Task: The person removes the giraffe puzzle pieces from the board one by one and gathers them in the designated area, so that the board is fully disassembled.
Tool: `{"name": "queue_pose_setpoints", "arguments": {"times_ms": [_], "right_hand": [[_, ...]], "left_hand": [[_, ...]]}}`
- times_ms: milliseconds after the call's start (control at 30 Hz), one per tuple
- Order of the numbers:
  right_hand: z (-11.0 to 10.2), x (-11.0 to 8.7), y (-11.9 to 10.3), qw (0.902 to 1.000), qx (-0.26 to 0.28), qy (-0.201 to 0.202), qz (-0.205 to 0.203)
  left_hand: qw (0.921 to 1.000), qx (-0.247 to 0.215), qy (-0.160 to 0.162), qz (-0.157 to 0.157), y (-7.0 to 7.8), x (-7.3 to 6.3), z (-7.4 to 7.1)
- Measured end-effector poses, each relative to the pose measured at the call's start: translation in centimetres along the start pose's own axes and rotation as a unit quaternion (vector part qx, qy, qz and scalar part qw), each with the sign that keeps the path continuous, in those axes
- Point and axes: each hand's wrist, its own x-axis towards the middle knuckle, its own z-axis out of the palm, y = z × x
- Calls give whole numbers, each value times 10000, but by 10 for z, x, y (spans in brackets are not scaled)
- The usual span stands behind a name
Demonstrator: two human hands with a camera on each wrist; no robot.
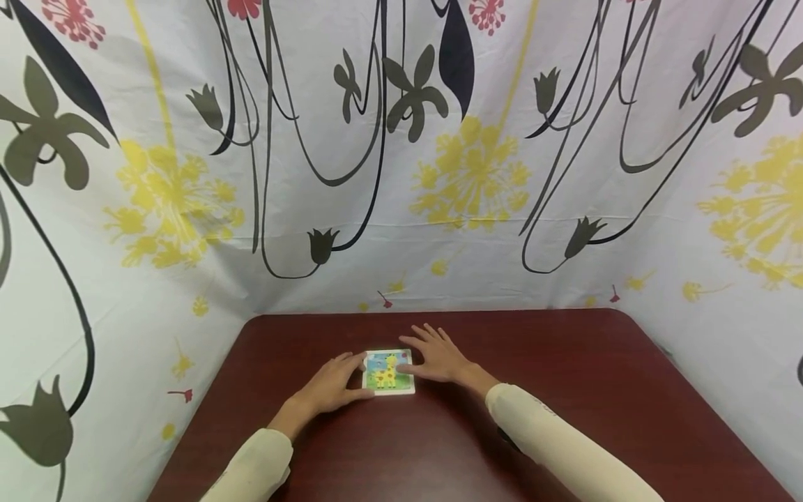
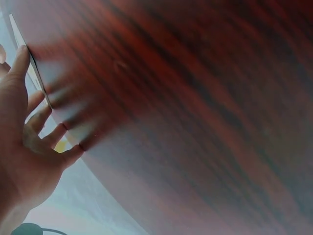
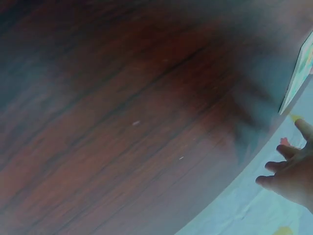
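A small square board (image 1: 381,382) with a white border lies on the table, showing a yellow giraffe on blue and green. At its left side, my left hand (image 1: 332,385) rests with the thumb by the near corner and the fingertips by the far corner. The left wrist view shows the thumb (image 2: 20,61) touching the board's edge and the other fingers spread down to the table. Over the right side reaches my right hand (image 1: 439,357), its thumb across the picture and its other fingers spread beyond the right edge. Whether that thumb touches the surface cannot be told.
The board lies towards the far side of a dark red wood-grain table (image 1: 502,446) with rounded far corners. A white flower-patterned cloth (image 1: 401,181) hangs behind the table and along both sides.
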Motion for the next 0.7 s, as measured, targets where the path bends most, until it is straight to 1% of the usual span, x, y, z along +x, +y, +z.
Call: {"name": "queue_pose_setpoints", "arguments": {"times_ms": [167, 267, 400, 433, 533, 633, 700], "right_hand": [[1, 7, -6, 9992, 244, 100, -305], [4, 11, -9, 9967, 320, 312, -672], [9, 19, -14, 9913, 276, 638, -1121], [10, 21, -16, 9904, 287, 683, -1170], [11, 26, -21, 9902, 426, 688, -1141], [13, 30, -26, 9911, 559, 564, -1069], [15, 32, -27, 9915, 546, 504, -1069]], "left_hand": [[10000, -4, -15, -16, -1, 0, 1], [10000, 16, -22, -33, -2, 0, 3], [10000, 29, 15, -6, -3, -1, 4], [10000, 25, 24, 4, -3, -1, 4], [10000, -9, 38, 38, -4, -1, 3], [10000, -20, 29, 46, -4, -1, 3], [10000, -14, 17, 19, -3, 0, 3]]}}
